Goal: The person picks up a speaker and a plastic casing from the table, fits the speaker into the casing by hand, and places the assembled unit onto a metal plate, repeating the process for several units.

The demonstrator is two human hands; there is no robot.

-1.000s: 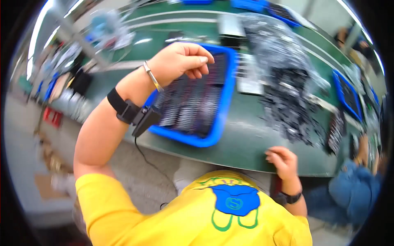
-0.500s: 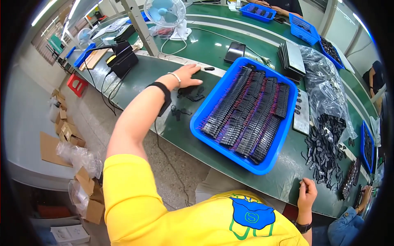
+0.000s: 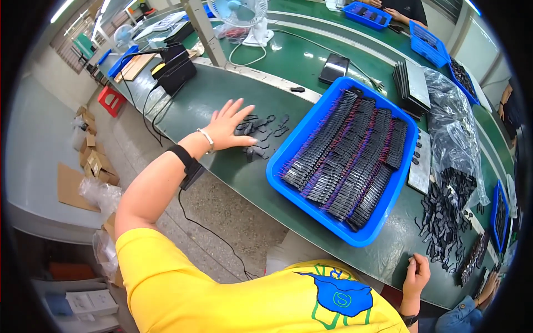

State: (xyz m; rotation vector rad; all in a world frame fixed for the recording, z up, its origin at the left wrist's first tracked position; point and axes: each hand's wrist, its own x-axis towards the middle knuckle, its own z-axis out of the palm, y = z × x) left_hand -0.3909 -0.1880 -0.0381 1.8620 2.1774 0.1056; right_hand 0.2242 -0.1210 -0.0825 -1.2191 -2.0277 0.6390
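1. Small black parts [image 3: 261,132] are lying loose in a scatter on the green table [image 3: 222,94], just left of the blue tray [image 3: 288,186], and the left hand [image 3: 230,126] is resting over the near side of that scatter.
2. That hand is lying flat, palm down, with its fingers [image 3: 244,114] fanned wide apart; it is pressing or sweeping rather than pinching, and nothing is being gripped between the fingers.
3. Each part is looking thin, flat and rigid, probably moulded plastic or a small component, so I am judging them as very light and easy to slide on the smooth table.
4. Being so light, they are likely to skid or flick away under a careless push, and a flat palm is suiting them better for gathering than for lifting.
5. For picking one up, the long edges are offering the best hold, taken between thumb and forefinger; their fine detail is too small to make out.
6. Rows of similar dark parts are filling the blue tray, standing packed on edge in long lines.
7. The right hand [image 3: 416,273] is sitting at the table's near edge, well apart from the scatter, fingers curled loosely; whether it is holding anything I cannot tell.
8. A clear plastic bag [image 3: 452,119] and a further heap of dark pieces [image 3: 438,219] are lying right of the tray.
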